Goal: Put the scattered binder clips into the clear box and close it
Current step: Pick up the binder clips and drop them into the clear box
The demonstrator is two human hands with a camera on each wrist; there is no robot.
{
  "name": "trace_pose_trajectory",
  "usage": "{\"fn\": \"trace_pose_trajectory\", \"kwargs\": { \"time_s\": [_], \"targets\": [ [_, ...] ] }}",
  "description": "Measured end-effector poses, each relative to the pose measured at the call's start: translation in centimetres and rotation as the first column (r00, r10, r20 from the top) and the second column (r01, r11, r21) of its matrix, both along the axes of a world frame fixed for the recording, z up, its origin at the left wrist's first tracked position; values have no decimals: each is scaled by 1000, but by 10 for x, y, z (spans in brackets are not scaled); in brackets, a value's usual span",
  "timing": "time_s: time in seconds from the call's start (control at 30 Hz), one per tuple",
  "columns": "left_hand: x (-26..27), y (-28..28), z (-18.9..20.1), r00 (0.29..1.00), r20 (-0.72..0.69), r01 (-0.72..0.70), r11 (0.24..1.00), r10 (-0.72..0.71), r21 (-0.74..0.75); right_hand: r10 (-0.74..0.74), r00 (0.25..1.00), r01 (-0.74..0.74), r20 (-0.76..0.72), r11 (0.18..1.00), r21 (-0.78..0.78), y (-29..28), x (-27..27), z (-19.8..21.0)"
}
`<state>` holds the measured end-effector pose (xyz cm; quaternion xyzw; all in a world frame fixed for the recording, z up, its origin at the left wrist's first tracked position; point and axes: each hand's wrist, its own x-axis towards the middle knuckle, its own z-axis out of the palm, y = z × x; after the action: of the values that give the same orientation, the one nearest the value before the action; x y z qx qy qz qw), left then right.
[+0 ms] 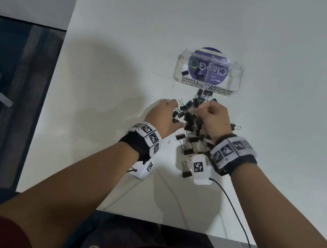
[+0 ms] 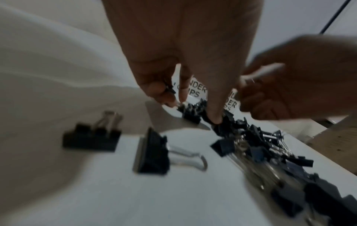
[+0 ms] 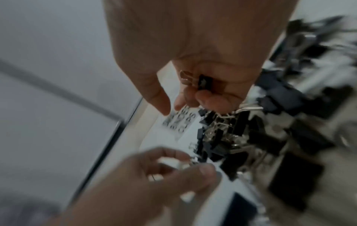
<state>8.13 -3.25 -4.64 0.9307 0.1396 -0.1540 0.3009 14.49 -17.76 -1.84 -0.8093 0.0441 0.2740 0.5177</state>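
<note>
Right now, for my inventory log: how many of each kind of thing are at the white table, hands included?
Clear box: 1
Size labels on it: 2
Hands: 2, left hand and right hand, each holding a clip
Binder clips: tangled pile, too many to count
Total: 5, plus the clips

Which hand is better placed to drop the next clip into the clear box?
Probably the right hand: it already holds a small clip in its curled fingers and sits closer to the clear box. The left hand lies farther left.
</note>
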Motion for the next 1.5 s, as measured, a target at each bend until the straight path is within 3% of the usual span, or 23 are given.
{"fn": "trace_pose_trajectory", "kwargs": {
  "time_s": [0.03,0.1,0.17,0.47,0.57,0.67,0.77,0.9,1.03,1.13,1.2,1.27,1.37,1.43,1.5],
  "targets": [
    [-1,-1,0,999,29,-16,1000,15,21,175,979,-158,103,976,-150,7,1,-2],
    [-4,-1,-1,996,66,-61,997,58,49,484,861,-378,159,816,-438,21,-2,-5],
    [-7,0,0,994,64,-90,995,87,44,613,773,-435,159,696,-571,30,-8,-4],
    [-21,14,-8,997,59,-50,999,51,-17,663,737,-449,131,626,-638,33,-21,-17],
    [-25,19,-10,997,46,-55,994,59,-93,570,807,-423,156,741,-521,27,-18,-13],
    [-21,23,-2,978,43,-187,947,205,-260,376,900,-260,220,868,-423,23,-1,-1],
    [3,29,19,961,118,-201,926,249,-321,265,921,-148,287,916,-372,26,34,20],
    [66,34,63,950,221,-137,929,221,-343,369,865,-161,341,847,-507,49,86,45],
    [124,35,89,948,277,-99,973,157,-210,556,807,-323,199,698,-639,65,106,47],
    [141,27,89,981,195,20,996,-3,-88,459,838,-207,294,767,-607,49,98,42],
    [142,25,82,985,123,120,993,-119,-5,429,827,-164,364,803,-573,38,82,32],
    [138,25,77,973,90,211,976,-215,44,518,786,-274,337,781,-561,34,61,19],
    [119,34,72,965,146,220,975,-216,-11,683,688,-438,245,661,-609,37,38,0],
    [93,42,68,954,227,210,977,-196,-38,756,621,-474,207,573,-668,42,31,-7],
    [62,52,56,932,246,284,958,-268,-33,799,579,-487,161,497,-718,44,28,-12]
  ]
}}
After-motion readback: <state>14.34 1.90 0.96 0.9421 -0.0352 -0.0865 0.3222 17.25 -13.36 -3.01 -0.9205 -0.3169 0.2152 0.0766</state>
